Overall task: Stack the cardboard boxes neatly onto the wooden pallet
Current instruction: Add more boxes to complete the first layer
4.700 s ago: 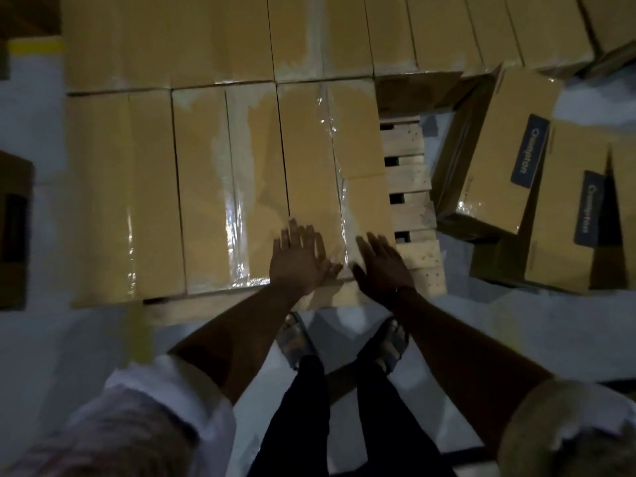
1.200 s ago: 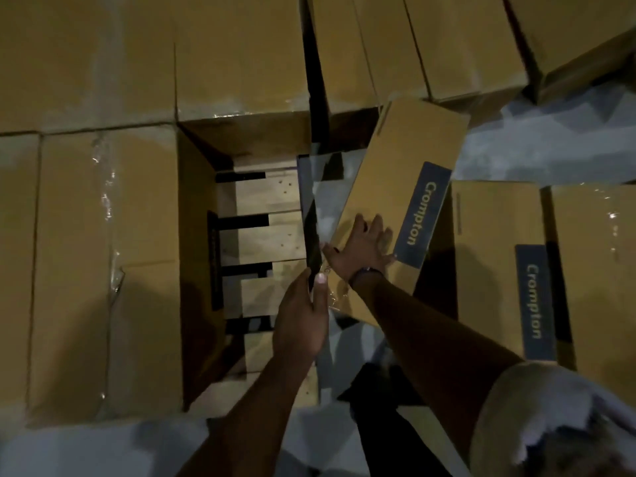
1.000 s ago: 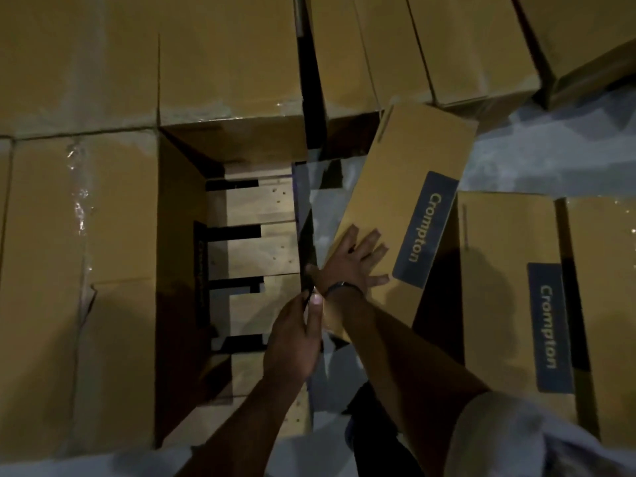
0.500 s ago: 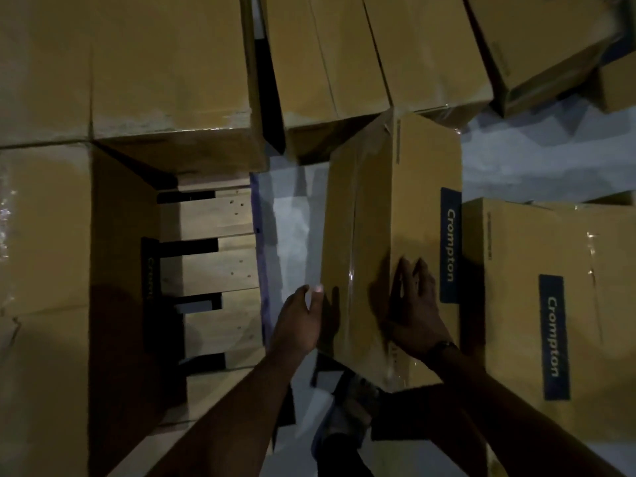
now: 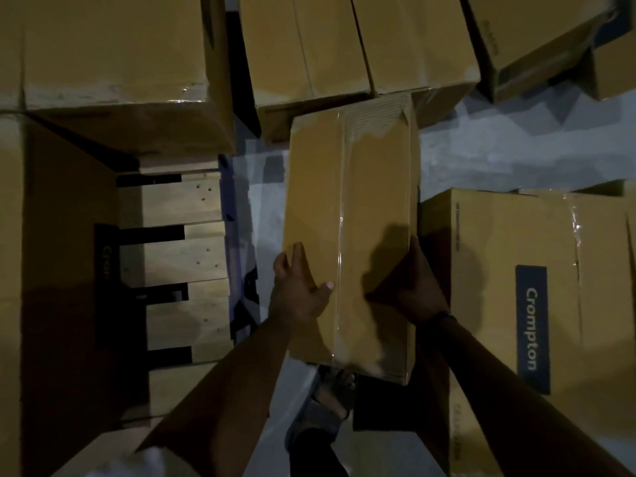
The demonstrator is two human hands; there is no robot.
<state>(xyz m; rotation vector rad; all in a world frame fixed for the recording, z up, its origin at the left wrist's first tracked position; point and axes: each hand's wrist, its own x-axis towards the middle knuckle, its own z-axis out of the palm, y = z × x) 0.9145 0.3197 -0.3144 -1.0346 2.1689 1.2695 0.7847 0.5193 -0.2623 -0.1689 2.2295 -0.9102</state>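
Note:
I hold a long brown cardboard box (image 5: 351, 215) with clear tape down its middle, lifted above the floor in the centre of the head view. My left hand (image 5: 299, 287) grips its left edge, thumb on the top face. My right hand (image 5: 409, 287) grips its right edge. To the left, the bare slats of the wooden pallet (image 5: 179, 235) show in a gap between stacked boxes (image 5: 113, 49).
More boxes (image 5: 351, 46) stand at the back. A box (image 5: 530, 294) with a blue Crompton label stands on the floor to the right, close to my right hand. Grey floor (image 5: 499, 156) shows at the right. My sandalled foot (image 5: 327, 404) is below the held box.
The box has turned from leaning on its side to taped face up and is lifted off the floor. My hands have moved to its two long edges.

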